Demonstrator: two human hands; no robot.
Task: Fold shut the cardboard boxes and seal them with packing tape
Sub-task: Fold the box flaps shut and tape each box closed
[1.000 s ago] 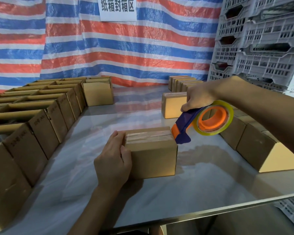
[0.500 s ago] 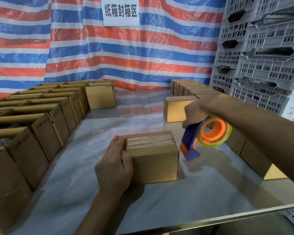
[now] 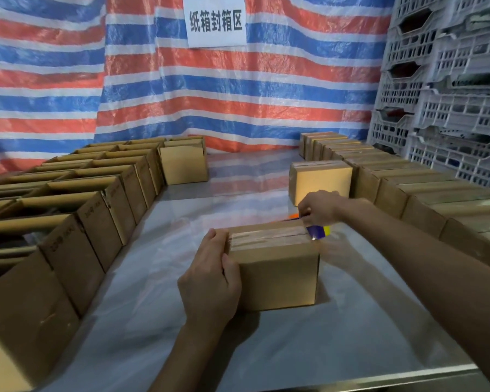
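With my left hand (image 3: 210, 281) clamping the left end of the box (image 3: 272, 267), I judge my right hand (image 3: 318, 207), gripping the tape dispenser (image 3: 319, 232), should pull it firmly down over the right edge.

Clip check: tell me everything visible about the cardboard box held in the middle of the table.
The cardboard box is a plain brown carton, upright on the plastic-covered table, top flaps folded shut. Glossy clear tape runs lengthwise along the top seam. The left hand holds its left end, fingers curled over the top edge. The right hand holds a mostly hidden tape dispenser at its top right end. Its near face shows no print.
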